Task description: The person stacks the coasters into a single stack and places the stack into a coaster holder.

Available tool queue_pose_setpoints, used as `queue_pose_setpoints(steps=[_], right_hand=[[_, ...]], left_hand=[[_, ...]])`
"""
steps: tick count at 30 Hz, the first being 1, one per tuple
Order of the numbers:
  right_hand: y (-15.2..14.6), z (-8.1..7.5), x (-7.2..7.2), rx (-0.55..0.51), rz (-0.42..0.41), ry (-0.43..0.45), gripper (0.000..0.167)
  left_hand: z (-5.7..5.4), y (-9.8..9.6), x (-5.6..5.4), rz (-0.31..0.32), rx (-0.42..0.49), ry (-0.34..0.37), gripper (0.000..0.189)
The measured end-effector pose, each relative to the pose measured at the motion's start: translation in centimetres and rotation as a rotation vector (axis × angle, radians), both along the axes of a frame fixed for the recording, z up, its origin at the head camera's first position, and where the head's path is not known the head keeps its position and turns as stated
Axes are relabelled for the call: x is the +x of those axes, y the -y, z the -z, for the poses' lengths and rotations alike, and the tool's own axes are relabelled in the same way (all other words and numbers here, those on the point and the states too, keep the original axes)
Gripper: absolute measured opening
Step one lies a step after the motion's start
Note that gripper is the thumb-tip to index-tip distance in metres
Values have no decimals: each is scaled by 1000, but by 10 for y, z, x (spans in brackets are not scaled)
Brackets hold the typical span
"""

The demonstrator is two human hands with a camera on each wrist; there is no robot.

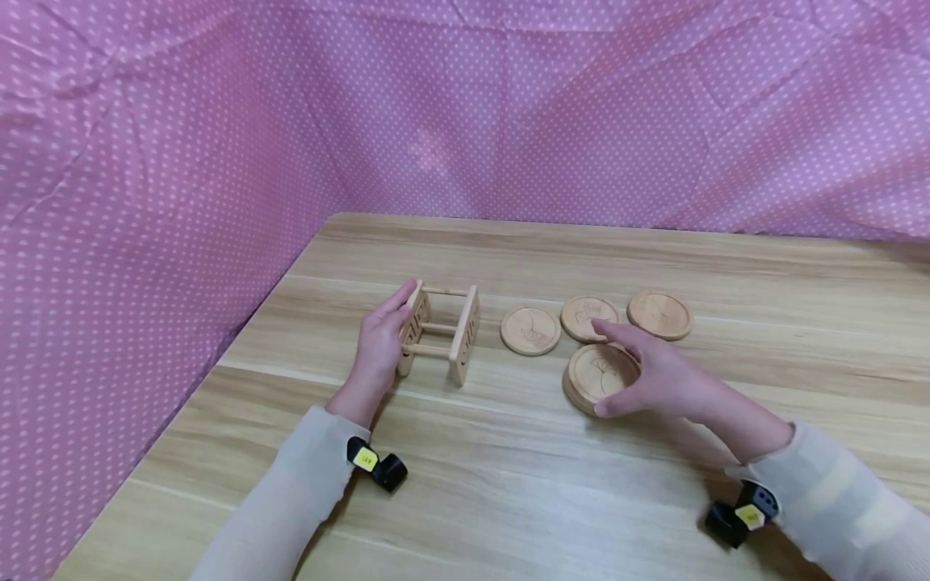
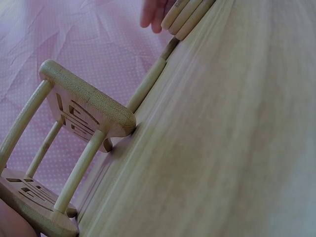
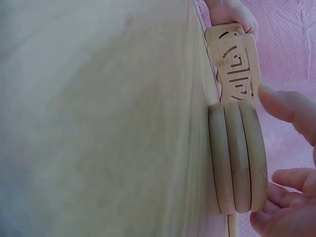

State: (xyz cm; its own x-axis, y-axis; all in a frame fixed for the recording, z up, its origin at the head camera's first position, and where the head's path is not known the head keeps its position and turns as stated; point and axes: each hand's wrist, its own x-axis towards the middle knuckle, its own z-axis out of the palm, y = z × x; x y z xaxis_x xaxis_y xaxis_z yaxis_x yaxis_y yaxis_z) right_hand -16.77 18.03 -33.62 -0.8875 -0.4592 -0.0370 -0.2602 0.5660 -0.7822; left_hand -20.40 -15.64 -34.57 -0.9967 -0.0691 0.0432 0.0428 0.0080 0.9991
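My left hand (image 1: 379, 343) rests with extended fingers along the outer left panel of a small wooden coaster rack (image 1: 465, 335). The rack stands upright on the table, two cut-out side panels joined by thin dowels, with no coaster inside. A stack of three round wooden coasters (image 3: 237, 158) sits to its right; a line drawing marks the top coaster (image 1: 603, 373). Over this stack my right hand (image 1: 664, 375) spreads, thumb at the near edge and fingers at the far edge. In the right wrist view its fingertips (image 3: 269, 94) are right by the top coaster's rim.
Behind the stack lie three single coasters: one on the left (image 1: 530, 331), one in the middle (image 1: 587, 316), one on the right (image 1: 659, 315). The wood-grain table (image 1: 450, 500) ends at a pink dotted cloth (image 1: 472, 113) behind and to the left.
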Motion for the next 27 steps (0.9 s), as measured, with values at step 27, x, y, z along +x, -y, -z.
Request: queue_pose_setpoints(steps=[27], right_hand=[[-25,-10,-16,-203,179,31,83]], left_hand=[[-1,0,0,-14,-57,-12,42]])
